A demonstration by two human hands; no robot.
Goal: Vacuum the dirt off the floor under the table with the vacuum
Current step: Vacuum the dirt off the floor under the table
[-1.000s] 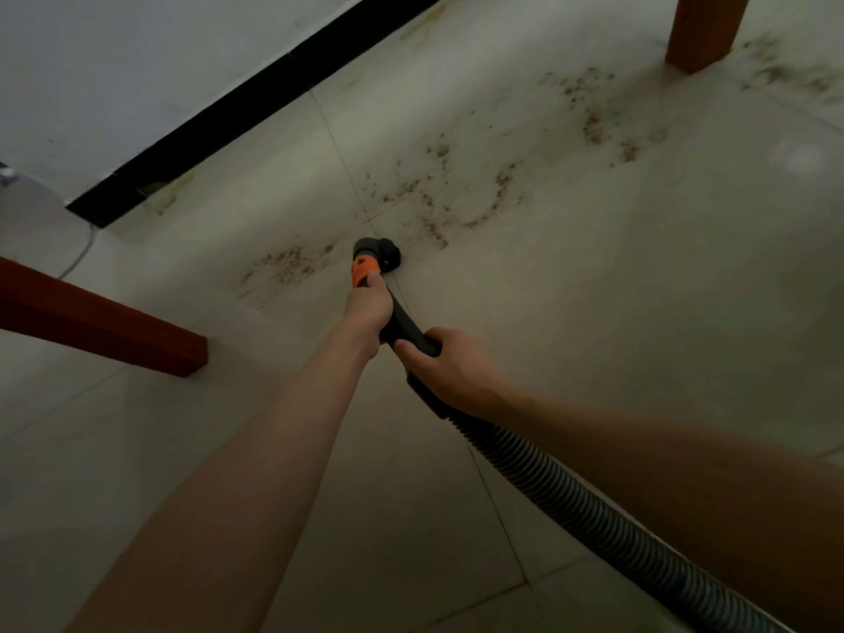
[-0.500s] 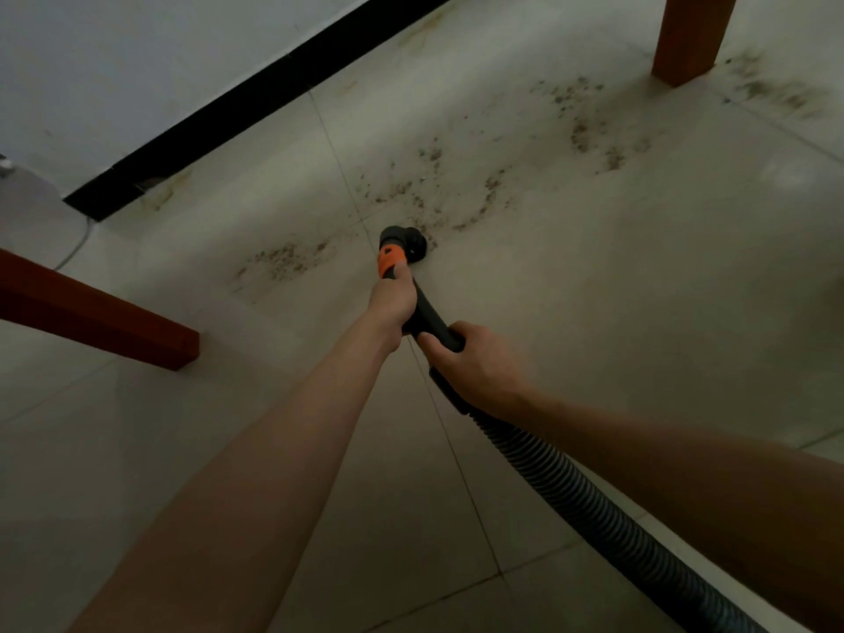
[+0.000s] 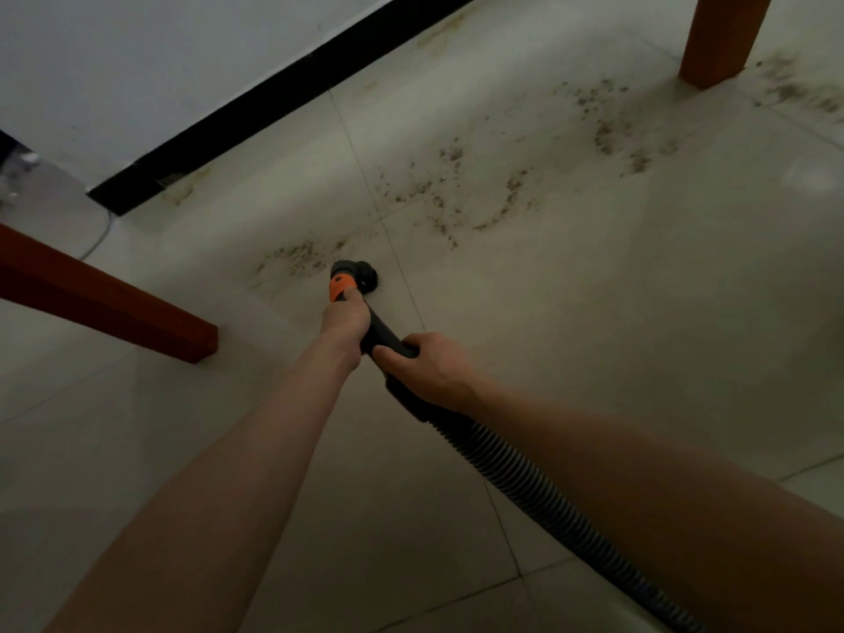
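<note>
The ribbed hose [image 3: 539, 482] runs up from the lower right to the black vacuum wand [image 3: 381, 333]. The right hand [image 3: 431, 367] grips the wand's rear; the left hand [image 3: 345, 319] grips just ahead, thumb on the orange collar [image 3: 339, 287]. The nozzle [image 3: 358, 274] sits on the tiled floor [image 3: 593, 312], touching the nearest dirt [image 3: 297, 258]. Table legs [image 3: 719, 36] stand left and far right; open floor lies between. Brown, granular dirt trails toward the baseboard [image 3: 283, 93].

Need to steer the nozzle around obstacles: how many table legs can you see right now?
2. One table leg lies at the left, near the left hand. The other table leg stands at the top right, beside the dirt. Further legs may be out of frame.
</note>
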